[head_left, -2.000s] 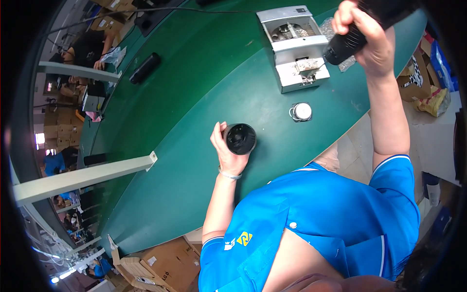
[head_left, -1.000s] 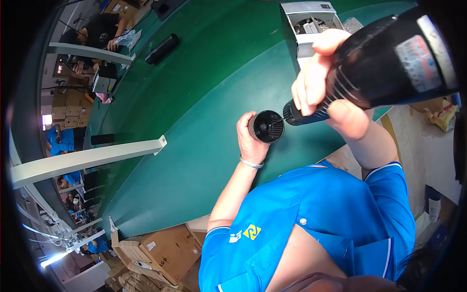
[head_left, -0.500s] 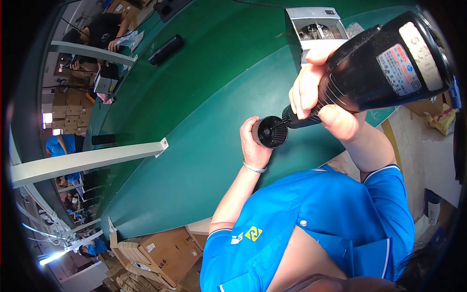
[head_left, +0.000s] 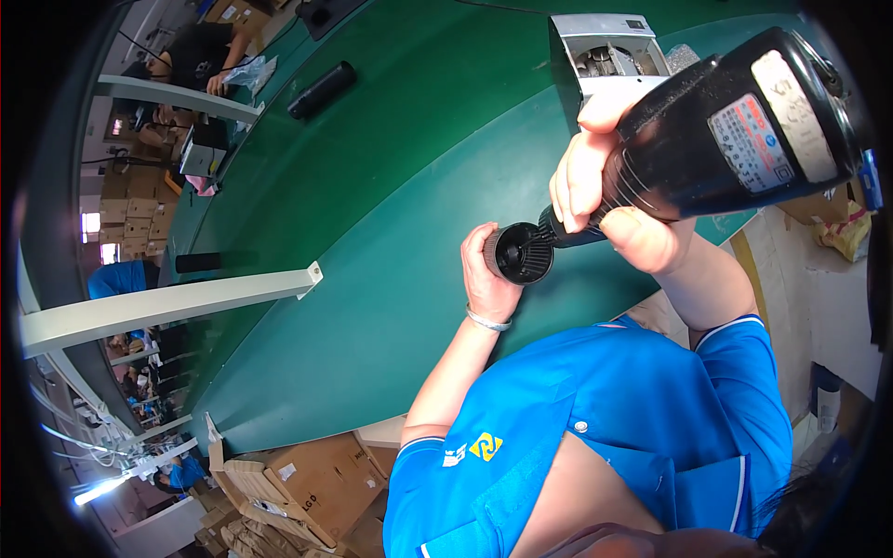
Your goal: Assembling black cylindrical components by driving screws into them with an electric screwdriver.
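My right hand [head_left: 605,191] is wrapped round a black electric screwdriver [head_left: 684,139], which is tilted with its narrow end down to the left. The driver's tip reaches into the open end of a black ribbed cylindrical housing [head_left: 524,254]. My left hand [head_left: 486,270], with a silver bracelet at its wrist, grips that housing from its left side, fingers closed around it. The open end faces the driver, and dark ribs show inside. Whatever the tip touches in there is too dark to make out.
A grey screw feeder [head_left: 609,56] stands beyond my right hand on the green table [head_left: 391,307]. A black cylinder [head_left: 322,90] lies at the far left. A pale metal beam [head_left: 177,302] crosses the left side. Cardboard boxes [head_left: 326,484] are below the table edge. Another person [head_left: 200,56] works at the upper left.
The screwdriver has tipped and shifted slightly to the left. The housing in my left hand has moved very slightly right. Both grips stay the same.
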The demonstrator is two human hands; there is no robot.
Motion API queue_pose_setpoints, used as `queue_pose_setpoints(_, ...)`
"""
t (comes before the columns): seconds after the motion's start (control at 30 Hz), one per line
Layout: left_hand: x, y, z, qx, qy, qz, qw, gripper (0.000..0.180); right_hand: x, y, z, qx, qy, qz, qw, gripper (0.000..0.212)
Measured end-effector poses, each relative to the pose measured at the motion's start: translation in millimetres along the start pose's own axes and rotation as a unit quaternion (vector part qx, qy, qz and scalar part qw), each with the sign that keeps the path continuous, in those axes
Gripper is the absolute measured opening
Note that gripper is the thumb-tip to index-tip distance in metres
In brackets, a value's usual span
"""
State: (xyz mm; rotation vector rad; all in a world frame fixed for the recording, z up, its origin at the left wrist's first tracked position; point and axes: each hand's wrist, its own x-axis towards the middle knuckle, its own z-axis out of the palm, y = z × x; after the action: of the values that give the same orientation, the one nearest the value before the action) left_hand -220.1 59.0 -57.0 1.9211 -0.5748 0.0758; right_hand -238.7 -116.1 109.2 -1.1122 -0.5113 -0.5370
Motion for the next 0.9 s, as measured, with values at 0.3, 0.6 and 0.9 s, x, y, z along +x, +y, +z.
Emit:
queue_pose_setpoints(0.3, 0, 9, 0, 0.01, 0.031, 0.007, 0.999, 0.061, -2, 2, 0, 0.041, -0.017, 0.066, 0.997, 0.055)
queue_pose_setpoints(0.6, 3, 15, 0, 0.021, 0.003, 0.0, 1.0, 0.065, -1, -2, 11, -0.012, 0.022, 0.069, 0.997, 0.04)
queue_pose_setpoints(0.9, 12, 0, -20, -0.006, 0.026, -0.027, 0.999, 0.07, 30, -108, -67, 0.048, 0.151, -0.16, 0.974, 0.043)
